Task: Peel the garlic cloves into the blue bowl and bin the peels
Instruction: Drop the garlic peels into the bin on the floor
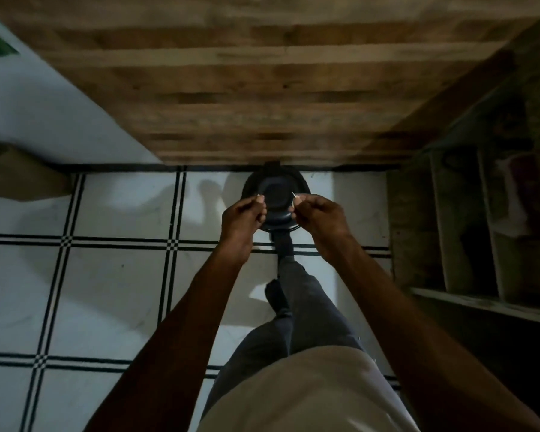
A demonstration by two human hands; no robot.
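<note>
Both arms reach out over a dark round bin (pixel 276 198) that stands on the tiled floor (pixel 106 275) at the foot of a wooden panel (pixel 262 88). The person's foot (pixel 282 244) stretches to the bin's near edge, probably on a pedal that keeps it open — though the pedal itself is hidden in the gloom.

The left hand (pixel 243 213) has its fingers curled together, pinching a small pale scrap (pixel 258 196) at the fingertips. The right hand (pixel 317 213) is likewise clamped on a thin pale sliver (pixel 294 194). Both bits look like garlic peel, held right above the bin's mouth so they will fall inside rather than drift onto the floor; light, papery skin tends to cling to fingers, which may be why each hand pinches its own piece separately.

Neither the blue bowl nor the garlic cloves appear anywhere in this view. Judging by that, the peeling is done or paused — this is the disposal step, with the peels not yet let go.

To the right stands a dim set of shelves (pixel 480 229).
</note>
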